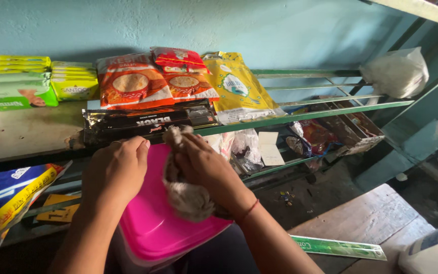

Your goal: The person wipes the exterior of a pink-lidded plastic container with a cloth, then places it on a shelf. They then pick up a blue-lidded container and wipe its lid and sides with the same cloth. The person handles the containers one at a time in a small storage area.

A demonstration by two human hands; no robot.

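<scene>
We look down at two bare hands over one bright pink plastic container [163, 223], held low in front of us, below the edge of a shelf. Our left hand [115, 172] lies curled on the container's upper left side, fingers closed against it. Our right hand [204, 167] is clamped around one grey, worn cloth [186, 195], bunched up and pressed onto the pink lid. We cannot see inside the container.

On the green metal shelf [320, 112] behind the hands we count two orange-red food packets [133, 83] with round flatbreads pictured, one smaller red packet [178, 59] on top of them, one yellow packet [239, 86] beside them, and one long black packet [148, 122] lying along the front edge. To the left sit stacked green and yellow wrapped packs [36, 81]; we cannot count them surely. One white plastic bag [396, 73] rests at far right. A blue and yellow sack [6, 198] leans at lower left.
</scene>
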